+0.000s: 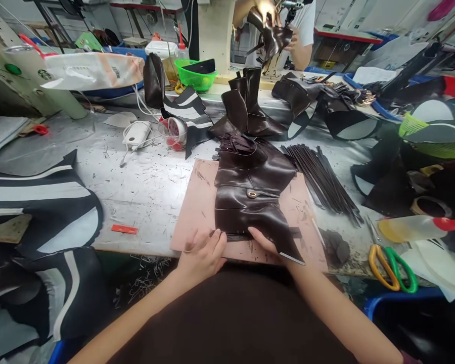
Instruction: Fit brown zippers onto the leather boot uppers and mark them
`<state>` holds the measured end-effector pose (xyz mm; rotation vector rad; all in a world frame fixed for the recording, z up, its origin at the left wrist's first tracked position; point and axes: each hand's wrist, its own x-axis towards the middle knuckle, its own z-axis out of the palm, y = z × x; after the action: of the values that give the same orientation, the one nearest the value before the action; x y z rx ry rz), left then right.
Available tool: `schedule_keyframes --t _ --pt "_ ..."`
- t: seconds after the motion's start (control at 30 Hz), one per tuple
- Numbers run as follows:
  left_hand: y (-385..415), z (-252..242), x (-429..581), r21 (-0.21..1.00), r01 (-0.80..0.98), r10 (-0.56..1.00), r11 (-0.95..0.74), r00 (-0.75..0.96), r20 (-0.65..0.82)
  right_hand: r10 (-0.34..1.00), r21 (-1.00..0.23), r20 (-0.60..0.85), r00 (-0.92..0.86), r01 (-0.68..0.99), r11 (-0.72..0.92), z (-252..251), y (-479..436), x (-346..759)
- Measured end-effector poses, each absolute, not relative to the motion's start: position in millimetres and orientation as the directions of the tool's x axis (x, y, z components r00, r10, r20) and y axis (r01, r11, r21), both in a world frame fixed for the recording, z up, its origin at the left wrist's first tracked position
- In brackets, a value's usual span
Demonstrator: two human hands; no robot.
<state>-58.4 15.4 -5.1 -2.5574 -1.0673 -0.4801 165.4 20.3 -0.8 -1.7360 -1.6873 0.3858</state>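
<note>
The dark leather upper (235, 217) is being pinched by the left hand (205, 250) near the bench (144, 202)'s front edge; the right hand (267, 243) is being partly hidden, its grip unclear. Even pressure is probably being called for. A pink board (193, 202) is being overlapped; past the far edge, leather (276, 43) is being handled by a co-worker (306, 28).

The upper (242, 218) looks smooth, glossy and leathery, the board (195, 202) matt and scuffed, the bench (151, 202) shiny metal, the basket (194, 82) plastic.
</note>
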Motion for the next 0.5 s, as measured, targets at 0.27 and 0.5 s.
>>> schedule_keyframes --t 0.27,0.5 --pt "20.5 1.3 -50.1 -0.164 0.713 0.639 -0.681 0.689 0.342 0.955 -0.638 0.272 0.116 0.765 0.089 -4.9 24.9 159.6" --pt "23.8 9.9 -44.4 -0.139 0.696 0.665 -0.704 0.715 0.217 0.991 -0.717 0.053 0.121 0.696 -0.047 21.5 21.8 154.8"
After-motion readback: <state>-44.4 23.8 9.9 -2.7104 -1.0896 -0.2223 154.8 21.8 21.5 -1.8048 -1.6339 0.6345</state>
